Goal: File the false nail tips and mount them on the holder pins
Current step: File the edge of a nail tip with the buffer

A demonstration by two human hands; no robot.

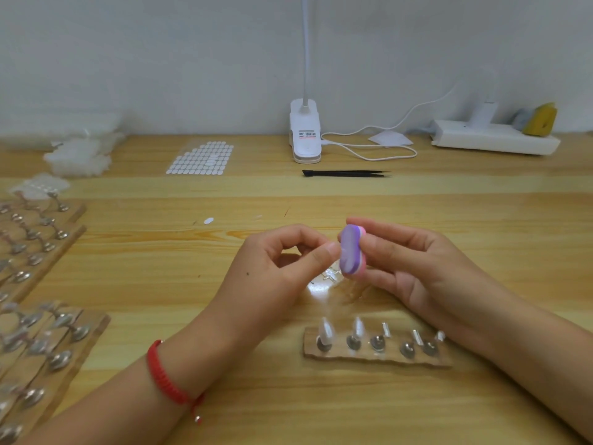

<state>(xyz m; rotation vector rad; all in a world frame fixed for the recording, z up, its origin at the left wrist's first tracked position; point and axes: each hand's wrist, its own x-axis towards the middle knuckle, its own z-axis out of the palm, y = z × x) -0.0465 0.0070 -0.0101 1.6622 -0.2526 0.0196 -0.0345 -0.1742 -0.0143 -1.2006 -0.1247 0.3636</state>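
My right hand (414, 264) grips a small purple and pink filing block (351, 252) above the middle of the table. My left hand (282, 268) pinches thumb and forefinger together right against the block's purple face; a nail tip between them is too small to make out. In front of my hands lies a wooden holder strip (375, 358) with several metal pins. The two left pins carry clear nail tips (327, 330); the others stand bare. A few clear tips (330, 277) lie on the table under my hands.
More wooden strips with pins (41, 342) fill the left side. A sheet of adhesive tabs (202, 157), a clip lamp (305, 133) with cable, black tweezers (346, 173) and a white power strip (494, 139) lie at the back. Bags of tips (80, 155) sit far left.
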